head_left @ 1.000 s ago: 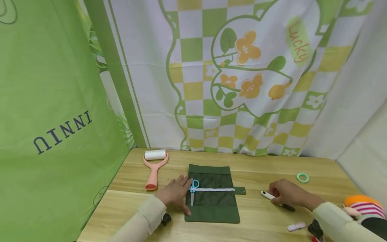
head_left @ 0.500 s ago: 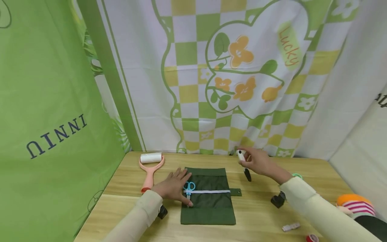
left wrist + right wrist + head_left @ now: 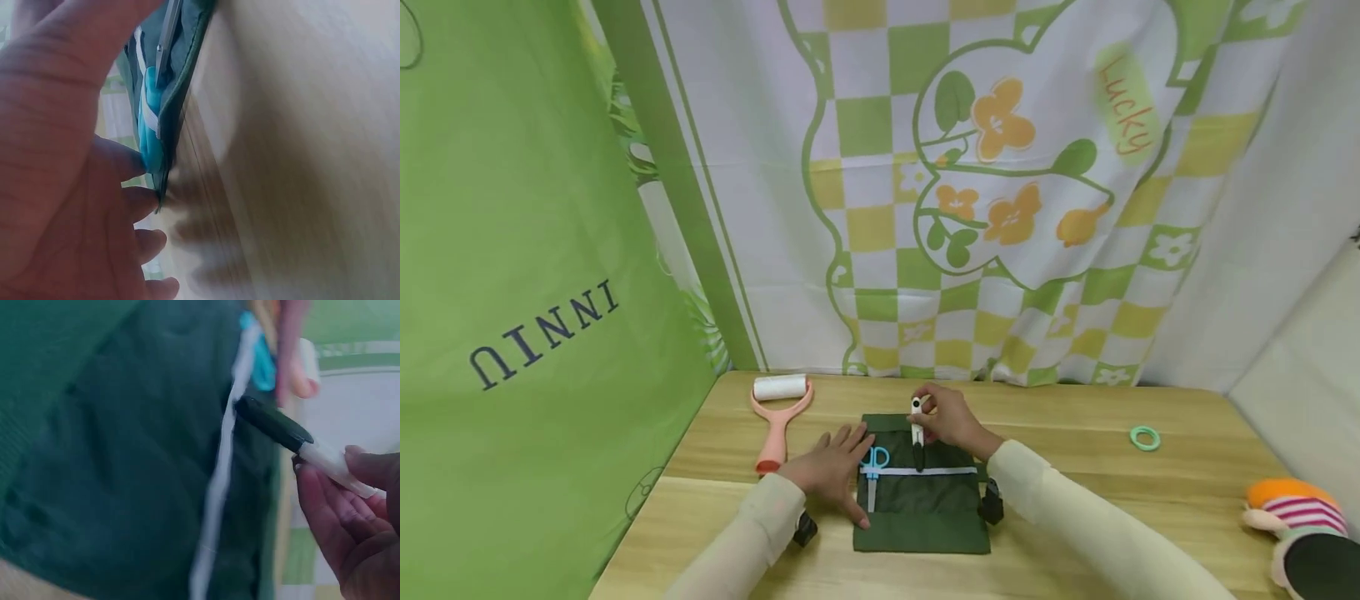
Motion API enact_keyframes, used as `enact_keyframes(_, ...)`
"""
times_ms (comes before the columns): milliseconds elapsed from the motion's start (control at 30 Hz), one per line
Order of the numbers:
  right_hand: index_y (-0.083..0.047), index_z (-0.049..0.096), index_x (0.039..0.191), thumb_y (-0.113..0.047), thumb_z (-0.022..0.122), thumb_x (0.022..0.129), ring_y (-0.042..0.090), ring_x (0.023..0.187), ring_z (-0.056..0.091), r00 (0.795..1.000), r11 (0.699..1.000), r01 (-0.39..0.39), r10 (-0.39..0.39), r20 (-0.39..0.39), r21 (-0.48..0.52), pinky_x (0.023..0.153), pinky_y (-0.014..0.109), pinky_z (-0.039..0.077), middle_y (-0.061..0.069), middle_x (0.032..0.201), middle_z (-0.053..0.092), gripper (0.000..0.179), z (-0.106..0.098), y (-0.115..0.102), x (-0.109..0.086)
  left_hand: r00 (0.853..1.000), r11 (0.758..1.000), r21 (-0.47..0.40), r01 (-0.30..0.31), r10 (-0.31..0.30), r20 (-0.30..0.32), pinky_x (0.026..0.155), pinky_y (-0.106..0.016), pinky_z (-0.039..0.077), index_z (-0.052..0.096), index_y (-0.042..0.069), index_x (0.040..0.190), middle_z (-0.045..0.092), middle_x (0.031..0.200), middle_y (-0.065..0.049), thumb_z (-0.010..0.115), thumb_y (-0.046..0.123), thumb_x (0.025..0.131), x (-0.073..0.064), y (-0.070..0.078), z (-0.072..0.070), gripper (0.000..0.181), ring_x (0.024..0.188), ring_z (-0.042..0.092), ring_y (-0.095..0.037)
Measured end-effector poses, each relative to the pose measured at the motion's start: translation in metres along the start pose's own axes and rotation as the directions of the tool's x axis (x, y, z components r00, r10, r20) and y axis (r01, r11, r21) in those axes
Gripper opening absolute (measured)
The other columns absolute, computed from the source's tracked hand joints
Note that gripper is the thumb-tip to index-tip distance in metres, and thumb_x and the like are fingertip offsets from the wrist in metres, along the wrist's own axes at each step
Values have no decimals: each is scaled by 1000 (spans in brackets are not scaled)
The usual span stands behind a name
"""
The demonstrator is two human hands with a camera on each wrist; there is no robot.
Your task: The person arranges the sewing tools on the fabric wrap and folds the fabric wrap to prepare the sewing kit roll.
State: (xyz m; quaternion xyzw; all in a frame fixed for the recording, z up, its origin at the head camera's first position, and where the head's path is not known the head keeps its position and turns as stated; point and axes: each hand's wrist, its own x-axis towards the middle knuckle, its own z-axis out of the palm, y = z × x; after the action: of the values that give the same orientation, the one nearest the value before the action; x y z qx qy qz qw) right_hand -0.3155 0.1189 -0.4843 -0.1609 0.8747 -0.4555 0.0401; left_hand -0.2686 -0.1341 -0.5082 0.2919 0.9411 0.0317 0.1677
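A dark green fabric tool roll (image 3: 921,534) lies unfolded on the table, crossed by a white elastic strip (image 3: 951,472). Blue-handled scissors (image 3: 872,477) sit under the strip at its left end. My left hand (image 3: 829,472) rests on the roll's left edge with spread fingers, close to the scissors' handles. Between thumb and fingers, my right hand (image 3: 953,419) pinches a slim tool (image 3: 917,432) with a white holed handle and a black end. That black end (image 3: 272,422) points down at the strip, right of the scissors; whether it touches the strip I cannot tell.
A pink-handled lint roller (image 3: 777,425) lies at the table's left. On the right are a mint green ring (image 3: 1145,438) and a plush toy (image 3: 1300,510) with an orange top. Curtains (image 3: 880,208) hang behind the table.
My right hand has lifted the slim tool off the table at the right and carried it left to above the roll. The left hand stays on the roll's left edge.
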Motion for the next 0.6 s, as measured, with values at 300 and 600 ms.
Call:
enact_keyframes(300,5,61,119,-2,74,87,27,52,69,997,998,19,-14,-71,63,52,44,58,16,80,71,35,13,12,9,1000,998,57,14,-13,-10,123,-61,15,16,18,162,8,170,-13,75,83,58,0,2,-1,137,157,4,-39)
enact_keyframes(600,5,67,114,-7,75,88,25,59,71,994,998,-32,26,108,55,52,38,58,13,80,74,30,9,25,7,1000,998,47,29,-29,-3,124,-60,15,15,18,163,5,171,-11,75,83,58,0,5,-7,137,157,5,-40)
